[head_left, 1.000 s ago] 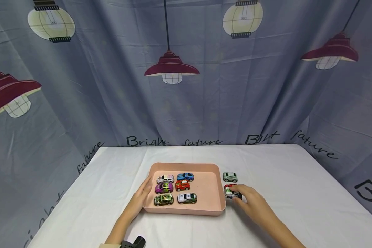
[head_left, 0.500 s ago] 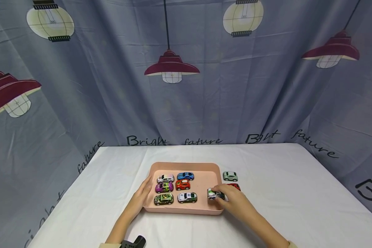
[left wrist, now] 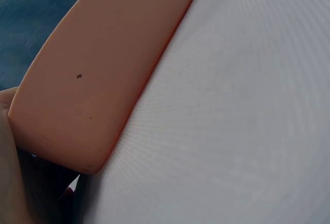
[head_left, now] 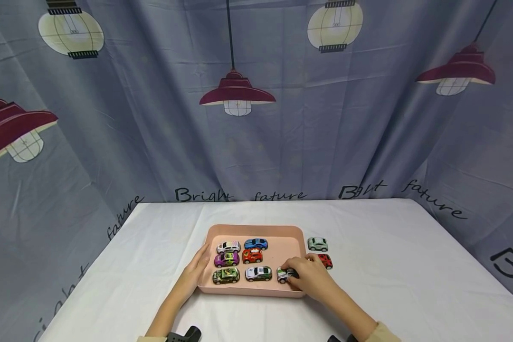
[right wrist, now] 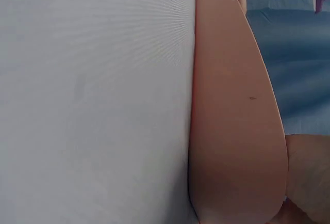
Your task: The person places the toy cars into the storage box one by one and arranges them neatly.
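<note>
A shallow pink tray (head_left: 278,293) lies on the table in the head view. My left hand (head_left: 192,270) grips its left wall, with the thumb at the rim. At the tray's front right, my right hand (head_left: 309,277) pinches a white, green and black toy car (head_left: 283,275), partly covered by the fingers. Inside the tray are a white toy car (head_left: 228,247), a blue one (head_left: 255,243), a purple one (head_left: 226,259), a red one (head_left: 252,256), a camouflage one (head_left: 226,276) and a silver-green one (head_left: 258,273). Both wrist views mostly show the tray's outer wall (left wrist: 98,64).
Right of the tray, a pale green toy car (head_left: 318,244) and a red and black toy car (head_left: 325,261) sit on the white tablecloth (head_left: 393,256). A blue-grey curtain (head_left: 256,152) with printed lamps hangs behind the table.
My right hand has carried the white, green and black toy car leftward from the table over the tray's right rim and into the tray. My left hand has stayed put.
</note>
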Available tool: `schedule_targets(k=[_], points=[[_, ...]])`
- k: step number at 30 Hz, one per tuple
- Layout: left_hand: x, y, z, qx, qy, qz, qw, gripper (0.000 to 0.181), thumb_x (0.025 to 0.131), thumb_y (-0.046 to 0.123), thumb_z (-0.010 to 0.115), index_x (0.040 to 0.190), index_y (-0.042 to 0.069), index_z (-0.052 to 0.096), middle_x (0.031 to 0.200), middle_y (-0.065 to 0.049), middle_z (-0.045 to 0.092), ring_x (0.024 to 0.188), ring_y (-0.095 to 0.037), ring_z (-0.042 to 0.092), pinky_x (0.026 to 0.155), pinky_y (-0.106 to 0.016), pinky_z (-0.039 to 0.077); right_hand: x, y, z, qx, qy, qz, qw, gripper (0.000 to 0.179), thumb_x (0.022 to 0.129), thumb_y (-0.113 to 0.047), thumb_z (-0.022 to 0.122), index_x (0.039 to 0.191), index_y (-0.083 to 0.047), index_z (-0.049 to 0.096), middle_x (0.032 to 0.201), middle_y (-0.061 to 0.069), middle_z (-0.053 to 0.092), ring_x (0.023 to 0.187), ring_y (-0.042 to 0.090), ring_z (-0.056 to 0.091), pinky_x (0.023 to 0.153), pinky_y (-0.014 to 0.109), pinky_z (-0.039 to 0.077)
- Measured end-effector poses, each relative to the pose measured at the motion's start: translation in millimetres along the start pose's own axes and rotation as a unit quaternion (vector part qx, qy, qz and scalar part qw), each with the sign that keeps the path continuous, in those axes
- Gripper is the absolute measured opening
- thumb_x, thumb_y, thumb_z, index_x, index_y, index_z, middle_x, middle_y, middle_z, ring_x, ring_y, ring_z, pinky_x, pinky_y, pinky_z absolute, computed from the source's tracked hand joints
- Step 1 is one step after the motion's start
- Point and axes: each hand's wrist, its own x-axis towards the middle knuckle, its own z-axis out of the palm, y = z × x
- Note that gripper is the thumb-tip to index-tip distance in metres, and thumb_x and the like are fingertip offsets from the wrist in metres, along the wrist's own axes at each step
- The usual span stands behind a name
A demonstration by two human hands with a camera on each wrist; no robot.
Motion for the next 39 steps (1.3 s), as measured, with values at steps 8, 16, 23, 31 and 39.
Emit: schedule_targets(k=[8,16,23,31,39], points=[[-0.4,0.2,0.5,0.001,0.001,-0.002,1.0000,0.051,0.097,0.040,0.035,0.144,0.021,0.026,0.150,-0.014,0.023,0.137,-0.038,0.019,0.109,-0.060,0.013,2.3,-2.2,-2.6,-0.017,-0.024,-0.009,0.9995,0.018,0.071,-0.017,0.074,0.086,-0.020,0.064,0.091,-0.005,0.070,0.087,0.011,0.063,0.089,0.043,0.036],[-0.1,0.9,0.5,0.002,0.003,0.003,1.0000,0.051,0.097,0.039,0.035,0.144,0.021,0.026,0.150,-0.014,0.024,0.137,-0.038,0.020,0.109,-0.060,0.014,-1.6,-1.1,-9.7,-0.034,-0.007,-0.022,0.9992,0.017,0.072,-0.023,0.074,0.086,-0.020,0.065,0.094,-0.005,0.066,0.098,0.015,0.059,0.095,0.047,0.036],[0.3,0.4,0.3,0.004,0.002,0.000,1.0000,0.051,0.097,0.039,0.035,0.144,0.022,0.026,0.150,-0.014,0.023,0.137,-0.038,0.019,0.109,-0.060,0.013,-9.2,1.2,-17.7,-0.011,0.027,-0.007,0.9996,0.017,0.074,-0.021,0.071,0.090,-0.020,0.065,0.097,-0.005,0.066,0.101,0.016,0.059,0.098,0.048,0.035],[0.2,0.1,1.1,0.002,0.003,0.007,1.0000,0.051,0.097,0.039,0.036,0.144,0.021,0.027,0.150,-0.014,0.024,0.138,-0.037,0.019,0.110,-0.059,0.013,-15.8,13.5,-23.3,0.008,0.075,0.023,0.9969,0.014,0.079,-0.020,0.068,0.092,-0.021,0.066,0.101,-0.005,0.067,0.104,0.019,0.059,0.096,0.047,0.037],[-0.4,1.6,0.3,0.000,0.000,0.001,1.0000,0.052,0.097,0.039,0.036,0.144,0.021,0.026,0.150,-0.013,0.023,0.138,-0.037,0.018,0.110,-0.059,0.012,-20.9,37.6,-24.8,0.020,0.107,0.041,0.9932,0.019,0.081,-0.017,0.067,0.100,-0.017,0.066,0.105,-0.001,0.066,0.104,0.024,0.060,0.093,0.048,0.040]])
